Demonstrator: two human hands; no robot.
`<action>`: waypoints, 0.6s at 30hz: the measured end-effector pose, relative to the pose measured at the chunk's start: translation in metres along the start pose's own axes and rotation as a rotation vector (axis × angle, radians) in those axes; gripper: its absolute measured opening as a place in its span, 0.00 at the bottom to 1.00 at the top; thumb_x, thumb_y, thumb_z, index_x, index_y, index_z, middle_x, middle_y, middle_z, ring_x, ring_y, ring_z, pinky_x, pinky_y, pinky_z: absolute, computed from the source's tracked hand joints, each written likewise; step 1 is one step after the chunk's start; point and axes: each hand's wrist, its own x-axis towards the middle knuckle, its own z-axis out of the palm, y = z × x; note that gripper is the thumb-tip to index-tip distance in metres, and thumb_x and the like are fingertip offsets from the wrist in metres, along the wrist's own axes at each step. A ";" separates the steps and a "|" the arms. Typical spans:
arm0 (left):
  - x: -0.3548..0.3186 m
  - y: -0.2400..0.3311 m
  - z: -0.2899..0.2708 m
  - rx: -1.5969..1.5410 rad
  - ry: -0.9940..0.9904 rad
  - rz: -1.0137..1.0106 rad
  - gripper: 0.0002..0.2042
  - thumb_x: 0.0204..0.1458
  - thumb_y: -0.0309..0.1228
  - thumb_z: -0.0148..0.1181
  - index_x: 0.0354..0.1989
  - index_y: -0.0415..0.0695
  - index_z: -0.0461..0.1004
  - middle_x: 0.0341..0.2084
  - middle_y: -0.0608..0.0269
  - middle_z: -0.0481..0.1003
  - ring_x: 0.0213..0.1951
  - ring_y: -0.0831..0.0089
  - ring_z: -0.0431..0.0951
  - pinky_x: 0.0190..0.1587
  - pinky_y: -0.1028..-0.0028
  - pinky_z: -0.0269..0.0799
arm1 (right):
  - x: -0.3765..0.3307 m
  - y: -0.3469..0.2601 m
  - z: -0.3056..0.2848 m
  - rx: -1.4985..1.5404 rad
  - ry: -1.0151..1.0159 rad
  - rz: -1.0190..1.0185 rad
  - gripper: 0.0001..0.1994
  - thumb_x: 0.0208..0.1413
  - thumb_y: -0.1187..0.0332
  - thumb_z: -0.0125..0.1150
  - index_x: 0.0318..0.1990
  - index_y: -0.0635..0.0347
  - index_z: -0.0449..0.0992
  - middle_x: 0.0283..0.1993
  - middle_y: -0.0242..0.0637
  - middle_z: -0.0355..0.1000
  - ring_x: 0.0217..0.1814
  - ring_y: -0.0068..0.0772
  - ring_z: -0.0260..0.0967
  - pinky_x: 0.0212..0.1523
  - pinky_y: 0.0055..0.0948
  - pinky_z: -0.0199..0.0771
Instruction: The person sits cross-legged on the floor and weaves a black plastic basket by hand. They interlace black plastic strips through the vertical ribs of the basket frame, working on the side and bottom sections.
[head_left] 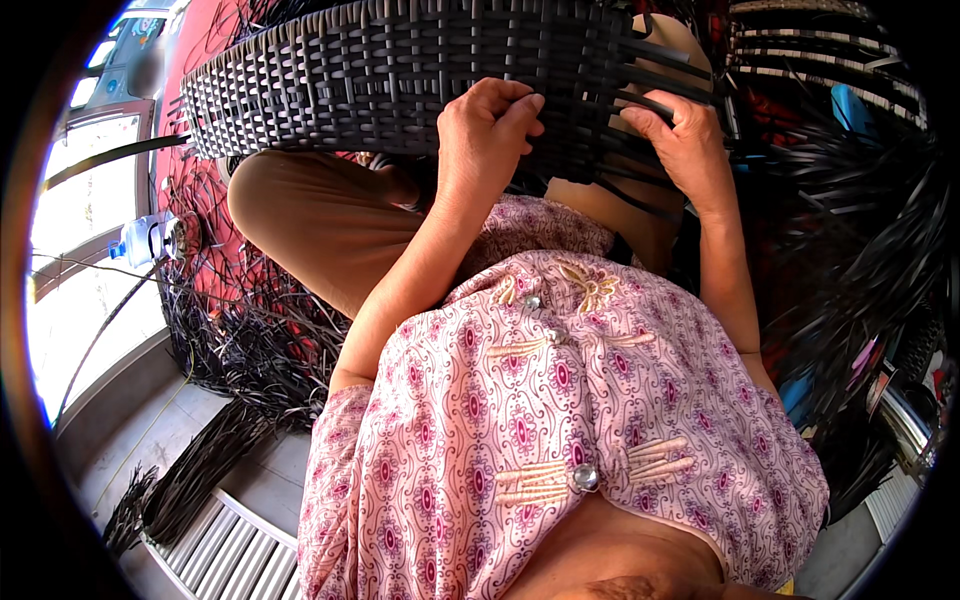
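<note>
A curved panel of black woven strips (330, 80) lies across my lap, with loose strip ends fanning out at its right side. My left hand (485, 130) is closed at the panel's near edge, thumb pressed to the curled fingers; whatever lies between them is hidden. Further right, my right hand (685, 145) pinches a black strip among the loose ends, thumb against forefinger. The gap between my hands is spanned by dark weave and several strips hanging toward my lap.
Tangled black strips (260, 350) cover the red floor covering (205, 262) at left. Near them lies a clear blue-tinted bottle (145, 238). A large heap of strips (860, 240) fills the right, below another woven piece (820, 60). A strip bundle (205, 470) rests by a white slatted surface (235, 550).
</note>
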 end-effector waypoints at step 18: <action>0.003 -0.014 -0.022 0.340 0.286 0.166 0.08 0.53 0.29 0.66 0.38 0.39 0.79 0.22 0.61 0.79 0.25 0.76 0.80 0.31 0.75 0.74 | -0.015 0.007 -0.025 0.316 -0.163 0.358 0.12 0.59 0.63 0.64 0.29 0.64 0.79 0.20 0.25 0.66 0.22 0.13 0.61 0.24 0.19 0.63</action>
